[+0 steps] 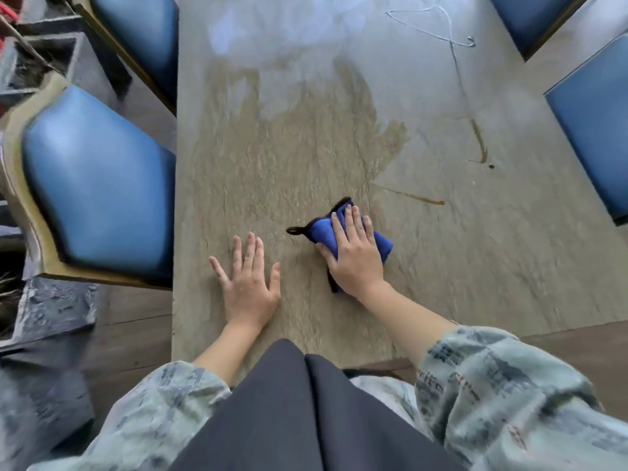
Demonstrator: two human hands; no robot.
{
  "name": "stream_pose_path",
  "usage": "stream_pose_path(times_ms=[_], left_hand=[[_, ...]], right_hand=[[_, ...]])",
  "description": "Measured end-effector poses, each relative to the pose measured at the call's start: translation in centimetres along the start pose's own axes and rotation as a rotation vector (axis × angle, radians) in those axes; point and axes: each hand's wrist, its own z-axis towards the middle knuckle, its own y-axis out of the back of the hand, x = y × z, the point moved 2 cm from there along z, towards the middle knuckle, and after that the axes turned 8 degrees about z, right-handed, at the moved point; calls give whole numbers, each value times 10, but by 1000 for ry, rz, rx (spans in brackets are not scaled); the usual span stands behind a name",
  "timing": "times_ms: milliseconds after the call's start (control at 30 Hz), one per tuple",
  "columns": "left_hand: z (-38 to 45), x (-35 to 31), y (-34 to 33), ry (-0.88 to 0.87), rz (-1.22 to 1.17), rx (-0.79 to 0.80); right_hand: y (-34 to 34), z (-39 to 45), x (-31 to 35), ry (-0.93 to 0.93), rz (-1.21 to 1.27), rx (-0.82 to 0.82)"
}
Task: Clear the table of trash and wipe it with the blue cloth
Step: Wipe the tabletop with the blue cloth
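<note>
right hand (356,256) pressing folded blue cloth (323,232) flat on surface (475,266), fingers straight, covering most of cloth. left hand (248,283) lying flat beside it, fingers spread wide. brown streaks (481,147) lying far right. blue chairs (98,178) cut off at edges.

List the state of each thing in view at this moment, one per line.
blue cloth: folded, flat on the table, under the right hand.
right hand: fingers straight, presses the cloth.
left hand: open, flat on the table.
table: wet and darker in the middle, brown streaks at right not yet wiped.
brown streaks: thin, still on the surface.
blue chairs: unoccupied, beside the table.
</note>
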Motion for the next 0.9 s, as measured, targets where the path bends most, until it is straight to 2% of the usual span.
stream_pose_path(times_ms=[100, 167, 400, 500, 567, 600, 667, 767, 833, 900], left_hand=[[0, -2, 1, 6, -2, -16], [0, -4, 3, 17, -11, -35], [-11, -49, 12, 21, -82, -131], [-18, -87, 10, 54, -127, -141], [-22, -114, 6, 73, -143, -137], [-23, -127, 4, 79, -148, -137], [-22, -153, 1, 88, -154, -137], [-21, -181, -7, 121, -175, -124], [-23, -191, -12, 151, -172, -118], [-25, -193, -16, 169, -146, -130]], right_hand=[[10, 13, -22, 255, 18, 115], [21, 25, -45, 306, 26, 153], [64, 57, -138, -6, 56, 11], [69, 50, -152, -214, 56, -55], [64, 37, -147, -242, 43, -66], [62, 28, -144, -183, 53, -39], [63, 9, -151, 52, 67, 50], [83, -6, -192, 353, 101, 156], [97, -6, -230, 330, 117, 109], [108, -4, -264, 156, 134, 14]])
